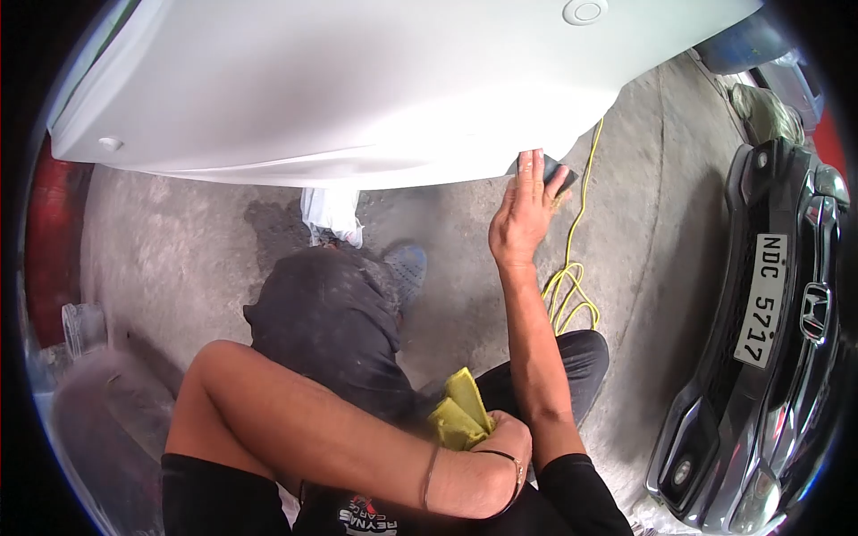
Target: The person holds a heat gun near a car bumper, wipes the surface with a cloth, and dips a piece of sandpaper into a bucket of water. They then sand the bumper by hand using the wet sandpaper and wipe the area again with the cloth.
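My right hand reaches forward with its fingers over a dark pad, pressed at the lower right edge of a white car body panel. Two or three of its fingers lie stretched along the pad. My left hand is close to my body, its fingers closed round a folded yellow cloth. The left forearm crosses in front of my chest, and the cloth is well away from the panel.
A yellow cord lies partly coiled on the concrete floor. At right stands a dark car bumper with a plate. White plastic lies under the panel. A blue drum is at upper right, a red object at left.
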Demonstrator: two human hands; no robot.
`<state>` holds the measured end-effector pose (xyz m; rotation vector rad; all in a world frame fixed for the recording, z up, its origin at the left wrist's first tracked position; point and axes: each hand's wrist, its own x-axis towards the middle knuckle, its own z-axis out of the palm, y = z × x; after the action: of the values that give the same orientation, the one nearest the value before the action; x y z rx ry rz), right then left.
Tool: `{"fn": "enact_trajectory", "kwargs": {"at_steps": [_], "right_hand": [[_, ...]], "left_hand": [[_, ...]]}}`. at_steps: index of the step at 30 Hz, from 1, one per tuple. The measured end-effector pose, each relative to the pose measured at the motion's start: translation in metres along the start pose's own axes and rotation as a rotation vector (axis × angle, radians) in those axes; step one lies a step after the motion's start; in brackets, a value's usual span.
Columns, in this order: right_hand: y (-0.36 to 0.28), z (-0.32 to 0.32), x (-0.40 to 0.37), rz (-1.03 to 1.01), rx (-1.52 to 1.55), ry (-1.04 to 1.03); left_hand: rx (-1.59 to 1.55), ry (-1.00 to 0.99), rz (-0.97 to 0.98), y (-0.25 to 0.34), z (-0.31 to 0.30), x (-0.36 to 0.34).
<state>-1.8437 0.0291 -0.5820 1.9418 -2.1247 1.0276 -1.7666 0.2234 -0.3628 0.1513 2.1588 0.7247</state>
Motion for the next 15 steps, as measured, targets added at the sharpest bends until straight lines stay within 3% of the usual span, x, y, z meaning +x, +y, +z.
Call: {"fn": "enact_trajectory", "kwargs": {"at_steps": [1, 4, 5, 8, 12, 13, 15], "right_hand": [[-0.001, 0.005, -0.001, -0.118, 0.262, 0.054], [0.004, -0.016, -0.003, -0.353, -0.023, -0.162], [0.008, -0.014, 0.003, -0.224, -0.086, -0.074], [0.0, -0.007, 0.0, -0.252, 0.043, -0.123], [0.005, -0.009, 0.004, -0.239, -0.063, -0.032], [0.0, -0.003, 0.003, -0.137, 0.04, 0.015], [-0.013, -0.006, -0.002, -0.315, 0.111, -0.073]], "left_hand": [[0.049, 0.02, -0.038, 0.003, 0.004, -0.001], [0.005, -0.041, 0.003, -0.001, -0.003, 0.003], [-0.049, -0.081, 0.032, -0.005, -0.006, 0.003], [0.04, -0.046, -0.044, 0.005, 0.001, 0.008], [-0.066, -0.042, -0.061, 0.003, 0.0, 0.015], [-0.034, -0.019, -0.075, 0.005, 0.002, 0.013], [-0.044, -0.034, -0.043, 0.005, 0.005, 0.018]]}}
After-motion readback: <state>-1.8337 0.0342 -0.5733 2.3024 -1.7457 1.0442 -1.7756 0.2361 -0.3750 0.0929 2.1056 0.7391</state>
